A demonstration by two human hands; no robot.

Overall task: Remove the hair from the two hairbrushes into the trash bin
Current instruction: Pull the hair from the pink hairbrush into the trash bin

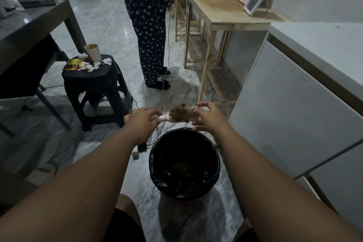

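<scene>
A pale pink hairbrush (167, 119) hangs in the air just beyond the far rim of the trash bin (157, 173), its head matted with a clump of brown hair (179, 113). My left hand (142, 121) grips the brush's handle. My right hand (208, 119) is at the head's right end, fingers curled and pinching the hair there. The bin is round, lined with a black bag, and holds some brownish scraps at the bottom. Only one hairbrush is in view.
A black plastic stool (94, 76) with a paper cup (92, 51) and crumpled tissues stands at left beside a dark table (35, 23). A person in spotted trousers (150, 31) stands ahead. A wooden table (222, 12) and a white cabinet (294, 108) line the right.
</scene>
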